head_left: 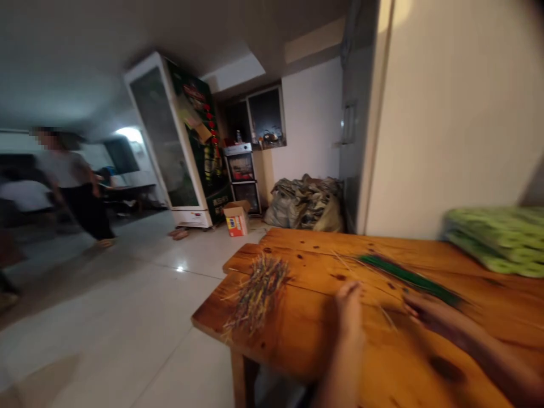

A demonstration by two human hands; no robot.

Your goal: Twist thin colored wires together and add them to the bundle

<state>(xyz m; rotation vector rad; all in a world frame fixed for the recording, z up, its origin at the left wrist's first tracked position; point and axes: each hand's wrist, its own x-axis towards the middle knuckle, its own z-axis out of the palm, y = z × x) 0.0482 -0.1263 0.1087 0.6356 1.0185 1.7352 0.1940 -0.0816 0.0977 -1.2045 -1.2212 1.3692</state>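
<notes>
Over the wooden table (310,317), my left hand (351,297) has its fingers pinched together. A thin pale strand runs close by its fingertips, but blur hides whether they hold it. To its right, my right hand (419,309) has curled fingers, and what may be in them cannot be made out. Another thin strand (386,317) shows between the hands. Beyond the right hand lies a bundle of long green wires or stems (408,277). On the table's left end rests a loose bunch of thin multicoloured sticks (260,292).
Green packs (501,241) sit at the table's right, against the wall. Behind the table are bulging sacks (306,201), an open carton (237,218) and a tall glass-door fridge (170,141). A person (72,181) is on the tiled floor at left.
</notes>
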